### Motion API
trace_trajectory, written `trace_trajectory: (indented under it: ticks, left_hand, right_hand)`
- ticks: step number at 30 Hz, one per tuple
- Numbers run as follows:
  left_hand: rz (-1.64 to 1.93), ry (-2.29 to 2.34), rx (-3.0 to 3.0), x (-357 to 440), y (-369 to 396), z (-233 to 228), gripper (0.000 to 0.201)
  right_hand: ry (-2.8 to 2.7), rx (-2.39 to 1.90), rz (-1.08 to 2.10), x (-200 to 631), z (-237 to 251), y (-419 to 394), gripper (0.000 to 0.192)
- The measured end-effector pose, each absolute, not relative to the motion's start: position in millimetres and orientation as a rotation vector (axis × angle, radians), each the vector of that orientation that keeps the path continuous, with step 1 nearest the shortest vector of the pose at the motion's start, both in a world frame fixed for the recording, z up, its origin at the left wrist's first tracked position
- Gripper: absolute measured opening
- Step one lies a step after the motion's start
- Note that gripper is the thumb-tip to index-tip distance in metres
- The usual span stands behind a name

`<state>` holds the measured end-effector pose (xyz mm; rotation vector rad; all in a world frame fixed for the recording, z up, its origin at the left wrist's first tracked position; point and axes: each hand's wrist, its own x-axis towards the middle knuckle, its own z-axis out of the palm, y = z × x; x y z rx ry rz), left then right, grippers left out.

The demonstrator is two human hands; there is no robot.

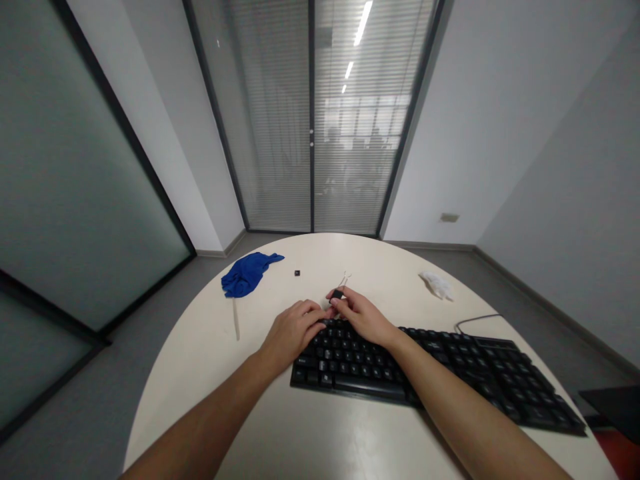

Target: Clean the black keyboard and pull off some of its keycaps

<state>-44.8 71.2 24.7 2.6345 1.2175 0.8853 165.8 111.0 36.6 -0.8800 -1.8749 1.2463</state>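
Note:
A black keyboard (440, 373) lies across the round white table (310, 433). My left hand (293, 331) rests on the keyboard's far left corner, fingers curled against the top row of keys. My right hand (363, 315) is just beside it, pinching a small black keycap (338, 294) between thumb and fingertips above the keyboard's upper edge. A thin wire keycap puller (345, 277) lies on the table right behind that hand.
A blue cloth (247, 273) lies at the table's far left, with a pale stick (236, 319) in front of it. A loose black keycap (297, 273) sits behind. A crumpled white tissue (437, 285) is far right. The keyboard cable (475, 319) loops behind.

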Motion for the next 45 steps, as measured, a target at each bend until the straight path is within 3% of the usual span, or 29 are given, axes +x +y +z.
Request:
trace_trajectory:
  ticks: [12, 21, 31, 45]
  left_hand:
    - [0.905, 1.111, 2.653, -45.0, 71.0, 26.7, 0.015]
    - [1.118, 1.501, 2.292, -57.0, 87.6, 16.7, 0.014]
    - [0.904, 1.792, 2.215, -66.1, 110.4, 2.8, 0.014]
    - [0.821, 1.954, 2.377, -52.3, 164.6, 21.4, 0.014]
  right_hand:
    - [-1.877, -0.889, 1.199, 165.4, 32.8, 112.1, 0.035]
    - [-1.791, -0.977, 1.084, 168.6, 24.8, 119.9, 0.034]
    - [-1.813, -0.99, 1.104, 166.9, 27.2, 118.1, 0.035]
    - [-1.807, -0.989, 1.128, 167.7, 25.9, 118.7, 0.036]
